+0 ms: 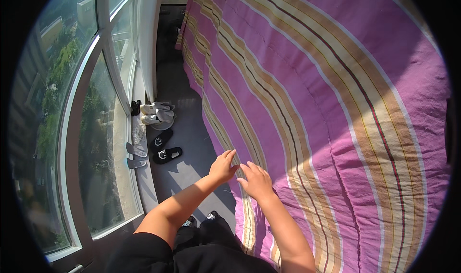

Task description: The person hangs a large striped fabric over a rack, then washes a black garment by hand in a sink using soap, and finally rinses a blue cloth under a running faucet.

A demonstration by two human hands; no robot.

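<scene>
Both flat: left hand (222, 167) and right hand (256, 180), fingers spread, gripping nothing, pressed on hanging striped purple quilt (336, 105); stripes ran top-left to bottom-right.

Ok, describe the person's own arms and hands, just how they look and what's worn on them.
Both forearms are bare up to the lower edge of the picture: no sleeves show, and no watch, bracelet or gloves. The left hand and the right hand carry no rings that can be made out. Lower down, dark black clothing covers the body.
</scene>
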